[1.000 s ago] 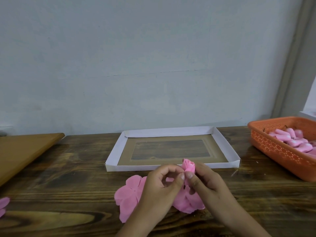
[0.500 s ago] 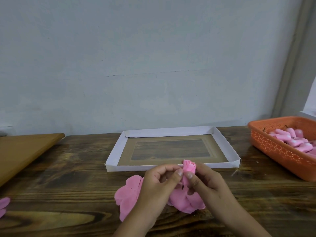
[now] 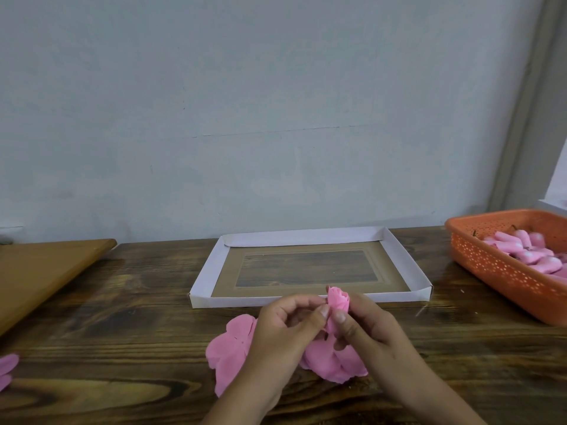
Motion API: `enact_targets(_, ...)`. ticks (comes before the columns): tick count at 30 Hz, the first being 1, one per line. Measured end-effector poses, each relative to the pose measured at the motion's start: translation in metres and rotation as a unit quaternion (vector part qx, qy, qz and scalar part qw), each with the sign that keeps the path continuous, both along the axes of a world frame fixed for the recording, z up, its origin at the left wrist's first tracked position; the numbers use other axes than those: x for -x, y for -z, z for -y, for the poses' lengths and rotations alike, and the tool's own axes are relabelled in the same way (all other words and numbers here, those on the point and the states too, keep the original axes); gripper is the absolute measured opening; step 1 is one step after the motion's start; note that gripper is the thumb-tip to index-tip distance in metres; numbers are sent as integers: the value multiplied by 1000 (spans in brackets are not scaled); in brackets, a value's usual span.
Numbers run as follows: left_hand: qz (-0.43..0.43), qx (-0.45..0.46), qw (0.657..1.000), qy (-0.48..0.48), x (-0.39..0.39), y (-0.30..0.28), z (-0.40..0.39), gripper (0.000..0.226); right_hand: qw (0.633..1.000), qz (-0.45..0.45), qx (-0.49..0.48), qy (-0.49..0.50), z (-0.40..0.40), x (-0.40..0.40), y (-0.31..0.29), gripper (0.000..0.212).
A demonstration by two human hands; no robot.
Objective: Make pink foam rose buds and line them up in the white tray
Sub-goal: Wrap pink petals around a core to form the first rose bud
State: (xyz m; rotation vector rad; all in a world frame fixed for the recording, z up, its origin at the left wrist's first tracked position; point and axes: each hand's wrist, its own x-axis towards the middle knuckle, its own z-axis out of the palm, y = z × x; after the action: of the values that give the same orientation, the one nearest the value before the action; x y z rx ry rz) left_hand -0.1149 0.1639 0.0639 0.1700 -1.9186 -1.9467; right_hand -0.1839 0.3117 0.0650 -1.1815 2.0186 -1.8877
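Observation:
A pink foam rose bud (image 3: 338, 299) stands upright between both hands, just in front of the white tray (image 3: 205, 280). My left hand (image 3: 285, 332) pinches its left side with thumb and fingers. My right hand (image 3: 368, 328) pinches it from the right, thumb on the lower part. Loose pink foam petals (image 3: 230, 348) lie flat on the table under and beside my hands. The tray has a brown floor with a clear window and holds no buds.
An orange perforated basket (image 3: 503, 271) with several pink foam pieces sits at the right. A light brown board (image 3: 40, 271) lies at the left. More pink petals (image 3: 7, 368) show at the left edge. The wall stands close behind the tray.
The bud has stayed between my fingers. My fingers shifted slightly around it, and my left thumb moved closer to the bud.

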Motion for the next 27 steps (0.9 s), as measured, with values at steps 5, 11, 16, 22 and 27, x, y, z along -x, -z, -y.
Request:
enact_targets(5,-1,4,1000,-17,2,4,2,29,1000,-11,-19,-6,0,-2,0,25)
enact_targets(11,-4,51,999,3,0,2,4,16,1000,9,-6,14,0,1,1,24)
enact_targets(16,-9,96,995,0,-1,2,1,23,999,23,-4,30,0,3,1,25)
enact_targets(22,-3,61,998,-15,2,2,1,19,999,17,-16,37,0,6,3,17)
enact_targets(27,16,129,991,29,0,6,0,58,999,-24,-24,7,1,3,2,19)
